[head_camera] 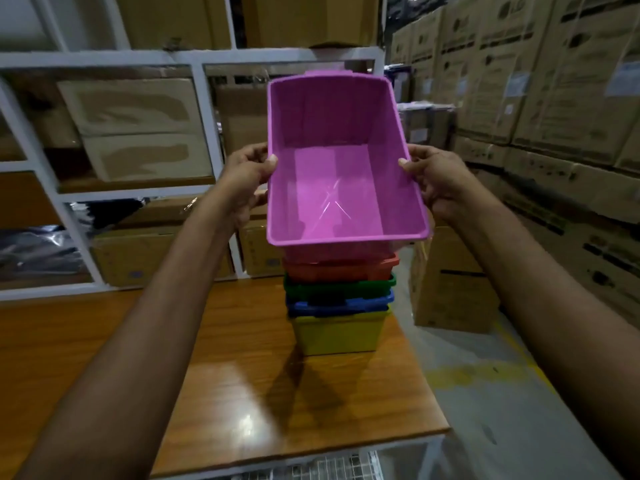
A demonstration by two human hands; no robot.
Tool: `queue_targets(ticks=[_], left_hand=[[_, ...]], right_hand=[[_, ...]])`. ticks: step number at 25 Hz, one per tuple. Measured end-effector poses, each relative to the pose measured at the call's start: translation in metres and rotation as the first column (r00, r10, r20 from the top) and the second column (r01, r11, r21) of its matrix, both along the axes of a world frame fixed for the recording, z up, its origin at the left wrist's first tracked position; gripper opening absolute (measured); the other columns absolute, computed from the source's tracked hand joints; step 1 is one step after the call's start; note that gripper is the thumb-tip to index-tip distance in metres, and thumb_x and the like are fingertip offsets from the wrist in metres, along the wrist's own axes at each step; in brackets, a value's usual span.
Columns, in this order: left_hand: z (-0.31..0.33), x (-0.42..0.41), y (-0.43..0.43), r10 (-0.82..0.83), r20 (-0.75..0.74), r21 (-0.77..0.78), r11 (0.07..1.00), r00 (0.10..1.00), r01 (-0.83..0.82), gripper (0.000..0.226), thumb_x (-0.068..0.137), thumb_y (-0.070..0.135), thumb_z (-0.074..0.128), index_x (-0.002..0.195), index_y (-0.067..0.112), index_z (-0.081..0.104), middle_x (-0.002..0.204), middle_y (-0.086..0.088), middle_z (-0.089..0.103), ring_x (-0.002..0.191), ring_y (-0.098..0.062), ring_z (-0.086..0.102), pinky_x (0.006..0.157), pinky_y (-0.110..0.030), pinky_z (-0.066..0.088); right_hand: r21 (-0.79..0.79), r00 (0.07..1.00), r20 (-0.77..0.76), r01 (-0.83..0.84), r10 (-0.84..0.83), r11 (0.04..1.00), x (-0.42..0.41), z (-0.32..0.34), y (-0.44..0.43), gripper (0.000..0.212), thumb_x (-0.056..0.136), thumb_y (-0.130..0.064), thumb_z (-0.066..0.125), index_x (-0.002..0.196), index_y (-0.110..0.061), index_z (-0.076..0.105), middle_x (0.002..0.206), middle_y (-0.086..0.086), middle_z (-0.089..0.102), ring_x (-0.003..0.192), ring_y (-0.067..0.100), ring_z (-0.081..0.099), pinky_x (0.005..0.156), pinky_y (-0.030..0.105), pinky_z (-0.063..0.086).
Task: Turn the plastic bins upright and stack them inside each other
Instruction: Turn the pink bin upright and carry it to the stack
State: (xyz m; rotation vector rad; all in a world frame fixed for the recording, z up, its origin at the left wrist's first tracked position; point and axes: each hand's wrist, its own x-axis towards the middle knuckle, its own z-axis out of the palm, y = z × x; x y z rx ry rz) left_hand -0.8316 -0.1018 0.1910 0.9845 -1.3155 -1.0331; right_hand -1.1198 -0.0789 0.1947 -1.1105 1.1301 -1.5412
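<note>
Stacked cardboard boxes (pixel 540 81) fill the right side of the room as a wall, and a white shelf rack (pixel 204 109) holding more cartons stands behind the work area. One further carton (pixel 450 282) stands on the grey floor (pixel 485 393) just beside the right edge of the tabletop.

The wooden tabletop (pixel 104 341) runs across the lower half of the view, glossy, with a bright reflection near its front edge.

At its far right part stands a stack of upright bins nested one inside the other. From bottom to top: yellow bin (pixel 337 334), resting directly on the tabletop; blue bin (pixel 339 304); green bin (pixel 339 285); red bin (pixel 341 266). Only the rims and upper walls of the three upper bins show; the yellow one shows most of its front wall.

The purple bin (pixel 343 188) is above the stack, open side tilted toward the camera so that its bare inside floor and ribbed walls are visible. Its near lower edge lies just over the red rim; whether the two touch cannot be told.

The left hand (pixel 247 178) has its grip closed on the bin's left long rim, thumb over the rim's inner edge and fingers curled around the outside. The right hand (pixel 434 178) grips the right long rim in the same way, thumb tip on the rim. Both forearms are bare and reach in from the lower corners.
</note>
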Motion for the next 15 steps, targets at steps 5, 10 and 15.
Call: queue_targets(ticks=[5,10,15], left_hand=[[-0.008,-0.01,-0.029,0.067,0.002,0.103,0.992,0.998,-0.067,0.03,0.104,0.009,0.05,0.128,0.019,0.064,0.085,0.007,0.07,0.062,-0.001,0.066,0.055,-0.023,0.054],[-0.021,-0.022,-0.053,0.027,-0.002,0.29,0.957,1.0,-0.025,0.021,0.107,0.011,0.047,0.12,0.016,0.063,0.092,0.001,0.064,0.084,-0.011,0.059,0.083,-0.027,0.056],[-0.031,-0.023,-0.066,-0.002,-0.009,0.433,0.901,1.0,0.006,0.021,0.108,0.015,0.045,0.104,0.016,0.065,0.093,-0.001,0.065,0.081,-0.01,0.063,0.082,-0.03,0.059]], right_hand=[[0.095,0.992,-0.029,-0.119,0.122,0.988,-0.007,-0.004,-0.039,0.028,0.098,0.006,0.05,0.106,-0.014,0.068,0.074,-0.001,0.071,0.049,0.004,0.065,0.043,0.019,0.05],[0.271,0.984,-0.027,-0.161,0.174,0.949,-0.019,-0.013,-0.063,0.026,0.102,-0.001,0.045,0.093,-0.014,0.066,0.061,-0.002,0.068,0.043,0.006,0.064,0.037,0.018,0.048],[0.437,0.986,-0.073,-0.101,0.148,0.894,-0.025,-0.031,-0.084,0.01,0.101,-0.009,0.054,0.095,-0.009,0.063,0.04,-0.001,0.054,0.032,0.009,0.055,0.04,0.022,0.051]])
